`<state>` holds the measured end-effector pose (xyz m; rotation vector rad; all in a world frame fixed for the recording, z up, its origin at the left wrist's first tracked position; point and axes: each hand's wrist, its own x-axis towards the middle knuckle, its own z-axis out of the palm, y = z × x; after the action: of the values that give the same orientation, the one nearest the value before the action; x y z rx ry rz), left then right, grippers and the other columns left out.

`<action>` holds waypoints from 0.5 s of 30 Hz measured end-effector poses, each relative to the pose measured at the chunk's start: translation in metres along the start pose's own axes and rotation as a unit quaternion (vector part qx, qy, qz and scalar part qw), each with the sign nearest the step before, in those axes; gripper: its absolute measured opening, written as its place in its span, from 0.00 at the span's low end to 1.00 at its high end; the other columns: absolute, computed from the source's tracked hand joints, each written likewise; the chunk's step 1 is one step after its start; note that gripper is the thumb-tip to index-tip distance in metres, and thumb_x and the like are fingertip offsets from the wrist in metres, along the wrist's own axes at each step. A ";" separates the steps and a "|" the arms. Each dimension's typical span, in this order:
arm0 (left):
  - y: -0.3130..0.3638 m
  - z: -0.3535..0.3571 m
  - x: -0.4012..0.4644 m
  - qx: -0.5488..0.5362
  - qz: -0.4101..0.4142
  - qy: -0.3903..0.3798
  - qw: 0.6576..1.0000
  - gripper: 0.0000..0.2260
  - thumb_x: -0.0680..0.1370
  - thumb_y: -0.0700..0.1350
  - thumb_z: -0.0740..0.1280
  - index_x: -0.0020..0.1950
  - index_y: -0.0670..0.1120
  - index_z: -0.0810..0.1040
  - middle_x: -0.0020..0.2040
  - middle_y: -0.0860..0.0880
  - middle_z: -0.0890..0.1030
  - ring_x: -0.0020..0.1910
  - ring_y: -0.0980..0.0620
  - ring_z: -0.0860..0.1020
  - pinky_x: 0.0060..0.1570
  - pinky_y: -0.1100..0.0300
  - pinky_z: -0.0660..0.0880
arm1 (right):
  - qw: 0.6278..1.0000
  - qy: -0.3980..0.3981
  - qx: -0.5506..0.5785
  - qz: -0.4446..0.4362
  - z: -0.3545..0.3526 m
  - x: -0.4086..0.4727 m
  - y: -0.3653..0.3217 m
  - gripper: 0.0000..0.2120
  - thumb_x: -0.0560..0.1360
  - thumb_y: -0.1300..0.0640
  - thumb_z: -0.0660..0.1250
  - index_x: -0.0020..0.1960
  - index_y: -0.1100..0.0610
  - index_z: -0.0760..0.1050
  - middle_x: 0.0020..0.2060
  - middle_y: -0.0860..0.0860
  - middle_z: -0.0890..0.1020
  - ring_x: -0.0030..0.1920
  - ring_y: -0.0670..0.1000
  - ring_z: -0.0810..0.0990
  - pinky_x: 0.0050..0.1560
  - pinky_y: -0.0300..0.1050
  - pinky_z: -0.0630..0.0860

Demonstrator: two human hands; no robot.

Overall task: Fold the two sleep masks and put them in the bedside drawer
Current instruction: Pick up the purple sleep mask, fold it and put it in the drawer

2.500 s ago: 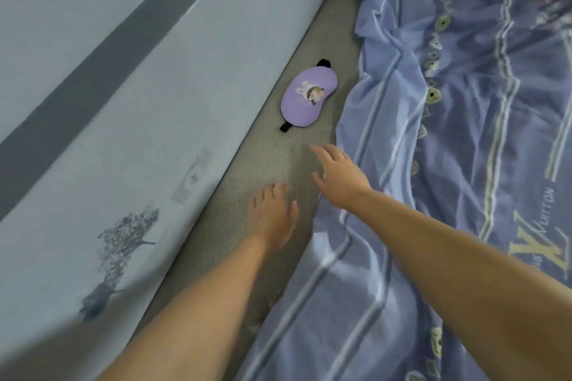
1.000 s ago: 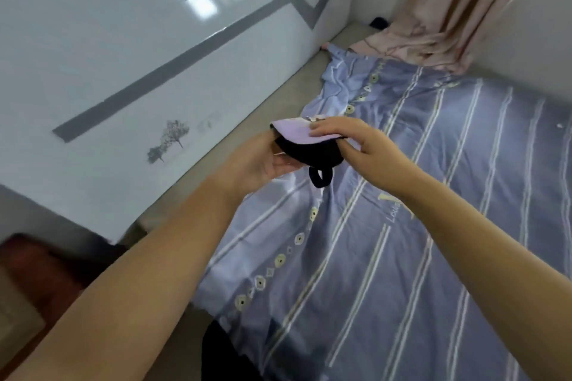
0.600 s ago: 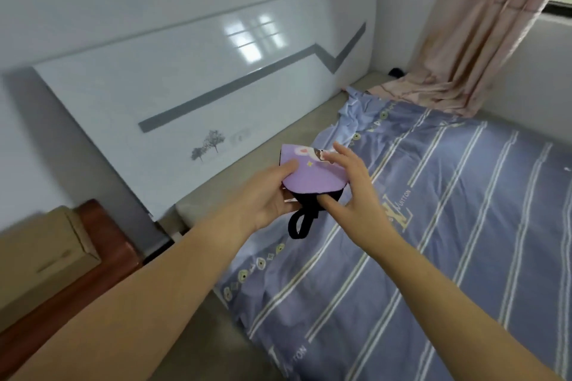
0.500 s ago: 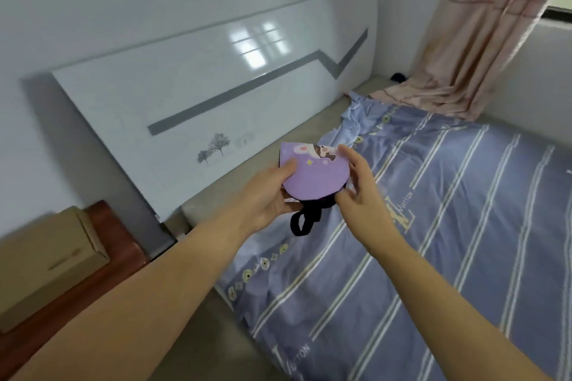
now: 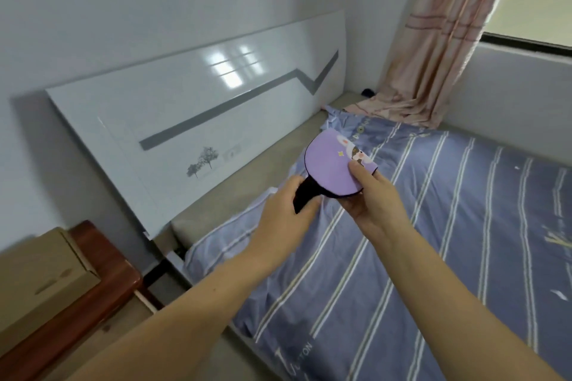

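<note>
A purple sleep mask [image 5: 332,164] with a cartoon print is folded in half and held up over the bed. My right hand [image 5: 373,195] pinches its folded body, thumb on top. My left hand [image 5: 286,213] grips the mask's black strap [image 5: 305,193], which hangs from the underside. The brown bedside cabinet [image 5: 93,284] stands at the lower left; no drawer front shows. I see no second mask.
A blue striped sheet [image 5: 448,241] covers the bed. A white glossy headboard [image 5: 201,133] leans on the wall. A cardboard box [image 5: 34,272] sits on the cabinet. A pink curtain [image 5: 433,40] hangs at the far right corner by a window.
I picked the mask up from beside the headboard and folded it in half. My left hand moved from the mask's body to the strap, and my view lifted toward the cabinet.
</note>
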<state>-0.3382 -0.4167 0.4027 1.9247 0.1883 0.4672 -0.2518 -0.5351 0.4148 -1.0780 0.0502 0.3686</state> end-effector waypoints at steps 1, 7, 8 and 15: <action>0.001 -0.002 -0.001 0.023 0.025 0.016 0.999 0.03 0.76 0.43 0.65 0.50 0.48 0.76 0.39 0.55 0.79 0.39 0.53 0.77 0.43 0.64 0.73 | 1.000 0.013 0.009 -0.008 0.001 -0.001 0.000 0.06 0.76 0.60 0.64 0.52 0.55 0.76 0.48 0.52 0.82 0.45 0.51 0.82 0.38 0.43 0.83; 0.015 -0.028 -0.003 0.042 0.209 -0.024 0.977 0.10 0.76 0.40 0.64 0.40 0.36 0.79 0.48 0.46 0.76 0.48 0.54 0.75 0.52 0.69 0.69 | 0.986 0.122 0.111 -0.032 -0.009 0.005 0.002 0.12 0.77 0.63 0.62 0.60 0.57 0.71 0.53 0.55 0.79 0.46 0.53 0.81 0.33 0.47 0.82; 0.019 -0.033 -0.005 -0.006 0.190 -0.049 0.981 0.11 0.76 0.41 0.63 0.37 0.37 0.78 0.45 0.44 0.78 0.44 0.52 0.77 0.49 0.66 0.71 | 0.982 0.137 0.126 -0.031 -0.012 0.006 0.003 0.12 0.77 0.64 0.62 0.60 0.58 0.71 0.53 0.56 0.78 0.45 0.52 0.81 0.31 0.47 0.82; 0.020 -0.060 0.011 -0.301 -0.063 -0.253 0.917 0.10 0.76 0.43 0.64 0.36 0.46 0.80 0.17 0.55 0.66 0.18 0.58 0.63 0.34 0.61 0.73 | 0.984 0.111 0.138 -0.010 -0.012 0.004 0.020 0.14 0.77 0.62 0.63 0.63 0.58 0.72 0.49 0.53 0.81 0.42 0.50 0.82 0.30 0.41 0.79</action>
<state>-0.3545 -0.3703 0.4433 1.3532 -0.1590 -0.0758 -0.2526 -0.5361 0.3912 -0.8411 0.2814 0.2139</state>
